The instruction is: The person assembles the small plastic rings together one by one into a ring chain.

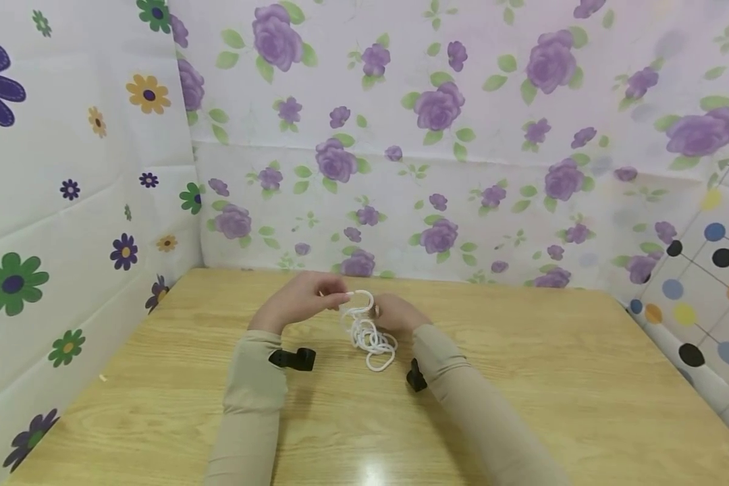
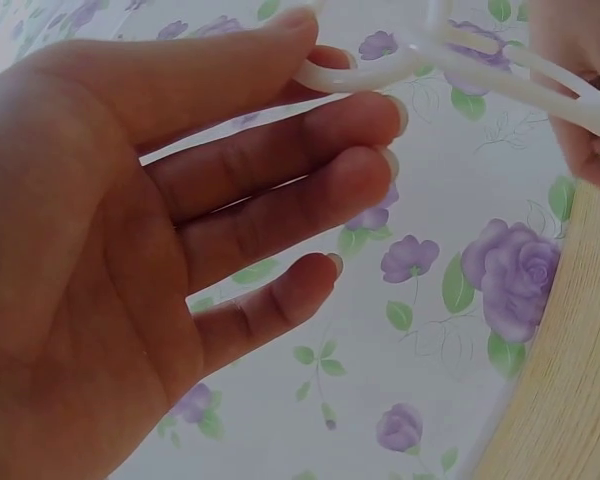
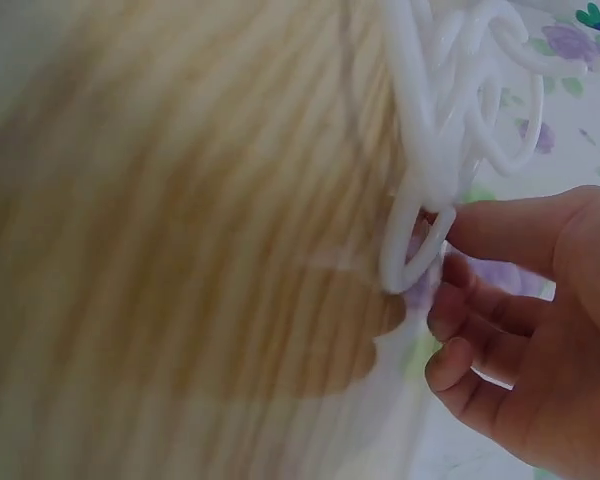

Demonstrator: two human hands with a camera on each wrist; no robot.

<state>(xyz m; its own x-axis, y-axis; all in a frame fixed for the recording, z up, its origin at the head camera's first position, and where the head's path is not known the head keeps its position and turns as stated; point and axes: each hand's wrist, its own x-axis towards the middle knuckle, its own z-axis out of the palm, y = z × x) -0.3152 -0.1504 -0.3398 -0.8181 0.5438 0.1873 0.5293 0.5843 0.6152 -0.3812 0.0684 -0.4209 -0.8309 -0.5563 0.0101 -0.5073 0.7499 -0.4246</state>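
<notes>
A tangle of white cord [image 1: 370, 334] hangs between both hands, its lower loops resting on the wooden table [image 1: 522, 378]. My left hand [image 1: 339, 297] pinches a top loop of the cord [image 2: 350, 75] between thumb and forefinger, with the other fingers spread loosely below. My right hand [image 1: 381, 312] is close beside it on the right. Its thumb [image 3: 510, 230] and curled fingers pinch another loop of the cord [image 3: 412, 255]. In the left wrist view the right hand [image 2: 592, 150] shows at the top right, holding strands.
Floral-patterned walls [image 1: 437, 135] close off the table at the back and on both sides. Black wrist mounts [image 1: 291, 358] sit on both beige sleeves. Bare wood [image 3: 180, 250] surrounds the cord.
</notes>
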